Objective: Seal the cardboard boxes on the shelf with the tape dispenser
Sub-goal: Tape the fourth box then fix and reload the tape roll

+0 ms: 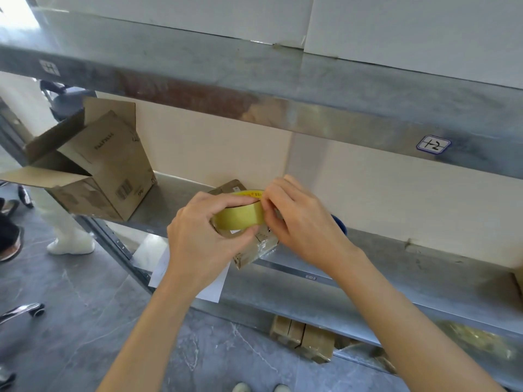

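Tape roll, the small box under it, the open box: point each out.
Tape roll (239, 217), head view, yellow outer band.
Small box (261, 246), head view, front end.
Open box (113, 168), head view, printed side.

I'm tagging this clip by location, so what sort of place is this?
Probably a stockroom or warehouse packing area: metal shelving with a handwritten label, an open cardboard box on the shelf, and the left hand gripping a yellow tape roll while the right hand pinches its edge.
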Demonstrator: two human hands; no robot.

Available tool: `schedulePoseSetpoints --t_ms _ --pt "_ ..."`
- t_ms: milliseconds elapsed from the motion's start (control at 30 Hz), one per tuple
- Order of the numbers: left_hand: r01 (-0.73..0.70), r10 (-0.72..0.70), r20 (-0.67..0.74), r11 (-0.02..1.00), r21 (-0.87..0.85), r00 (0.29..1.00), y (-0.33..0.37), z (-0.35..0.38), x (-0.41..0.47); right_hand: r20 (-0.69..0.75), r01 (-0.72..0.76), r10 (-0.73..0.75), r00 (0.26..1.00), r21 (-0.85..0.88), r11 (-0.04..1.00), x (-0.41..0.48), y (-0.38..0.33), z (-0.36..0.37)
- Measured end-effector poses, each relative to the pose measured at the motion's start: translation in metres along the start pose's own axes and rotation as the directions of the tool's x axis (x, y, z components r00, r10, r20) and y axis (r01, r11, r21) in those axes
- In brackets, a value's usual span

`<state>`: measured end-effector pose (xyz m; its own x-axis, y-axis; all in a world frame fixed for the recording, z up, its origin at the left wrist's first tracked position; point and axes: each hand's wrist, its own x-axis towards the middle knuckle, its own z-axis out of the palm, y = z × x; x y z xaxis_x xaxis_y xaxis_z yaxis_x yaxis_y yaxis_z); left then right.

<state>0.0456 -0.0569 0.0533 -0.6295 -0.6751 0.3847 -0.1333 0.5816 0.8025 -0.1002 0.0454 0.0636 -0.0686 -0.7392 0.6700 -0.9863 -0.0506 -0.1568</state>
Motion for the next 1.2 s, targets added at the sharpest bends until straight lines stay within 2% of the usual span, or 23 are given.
schedulePoseSetpoints --t_ms 167,333,433,500,567,700,967,1067,1200 --pt "0.014 -0.01 0.022 0.981 -0.196 1.0 0.0 -0.004 -0.001 -0.033 -0.22 0.231 0.972 0.2 0.955 -0.004 0.004 -0.001" --pt "0.023 -0.015 0.034 0.964 -0.266 0.999 0.001 -0.006 0.0 0.121 -0.423 0.413 0.903 0.434 0.796 -0.004 -0.003 -0.008" --pt "0.018 -0.009 0.033 0.961 -0.275 0.999 0.002 -0.007 0.001 0.123 -0.439 0.449 0.885 0.543 0.716 -0.003 -0.007 -0.012" --pt "0.012 -0.004 0.03 0.96 -0.28 1.0 0.004 -0.006 0.001 0.096 -0.443 0.46 0.883 0.495 0.748 -0.004 -0.01 -0.013" --pt "0.01 -0.004 0.023 0.96 -0.278 1.0 0.005 -0.006 0.0 0.074 -0.444 0.45 0.89 0.365 0.818 -0.005 -0.013 -0.011" --pt "-0.006 0.013 0.025 0.965 -0.263 1.0 0.01 -0.004 -0.002 -0.047 -0.35 0.361 0.932 0.154 0.924 -0.008 -0.021 0.0" --pt "-0.003 0.001 -0.008 0.941 -0.339 1.0 0.015 0.0 -0.005 -0.257 -0.247 0.272 0.927 0.127 0.961 -0.011 -0.018 0.01" --pt "-0.023 0.023 -0.005 0.94 -0.342 1.0 0.016 -0.001 -0.004 -0.267 -0.206 0.24 0.933 0.15 0.967 -0.009 -0.015 0.009" --pt "-0.015 0.007 -0.022 0.921 -0.388 1.0 0.014 -0.003 -0.003 -0.268 -0.093 0.117 0.956 0.102 0.99 -0.001 -0.01 0.001"
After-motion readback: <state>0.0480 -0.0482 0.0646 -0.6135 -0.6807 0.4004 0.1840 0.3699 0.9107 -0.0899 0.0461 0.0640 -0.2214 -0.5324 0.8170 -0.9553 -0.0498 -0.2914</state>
